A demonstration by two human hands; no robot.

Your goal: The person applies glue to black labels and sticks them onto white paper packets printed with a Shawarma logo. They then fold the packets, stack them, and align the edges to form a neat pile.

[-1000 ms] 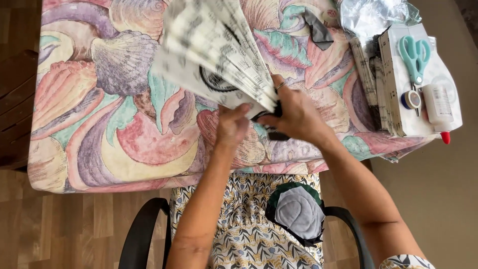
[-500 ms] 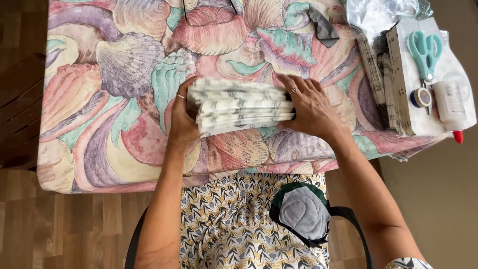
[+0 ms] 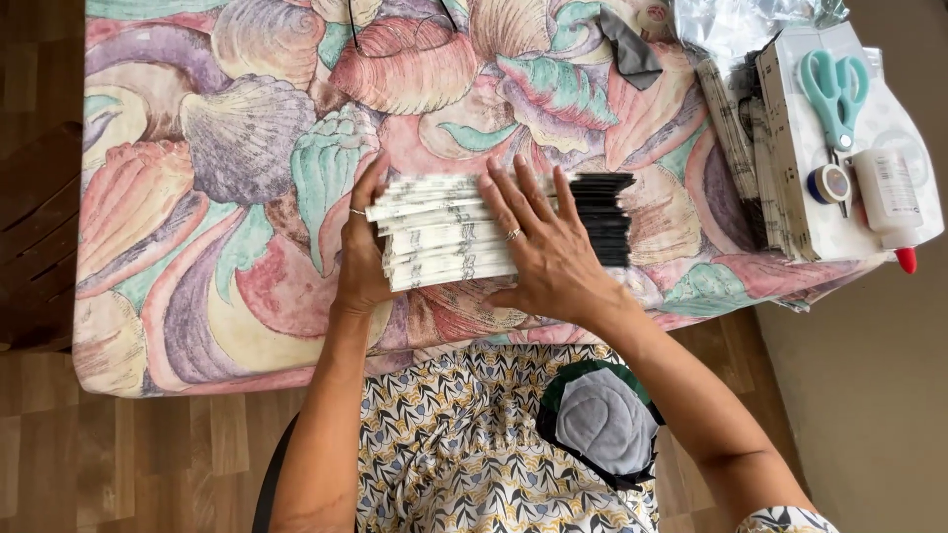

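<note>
Looking down through the head camera, I see my right hand (image 3: 543, 247) lying flat, fingers spread, on top of a folded paper stack (image 3: 464, 232) that sits near the front edge of the table (image 3: 197, 326). The palm presses down; nothing is pinched. My left hand (image 3: 360, 252) cups the stack's left end, thumb side against the pale pleated edges, fingers curved along the side rather than closed around anything. Both hands wear a ring. The stack is a pile of accordion-like folds, whitish with fine print on the left and black at its right end (image 3: 602, 217), which pokes out past my right fingers.

The table wears a tablecloth with big shells in pink, mauve and mint. At the far right lies a pile of printed paper sheets (image 3: 780, 158), and on it teal-handled scissors (image 3: 834, 89), a small roll of tape (image 3: 828, 184) and a white glue bottle (image 3: 887, 197) with a red tip. Crumpled clear plastic (image 3: 731, 25) lies behind that pile. A dark grey scrap (image 3: 627, 44) rests on the cloth near the far edge, well apart from the stack. On my lap, over patterned fabric, sits a round grey and dark green piece (image 3: 602, 419).
</note>
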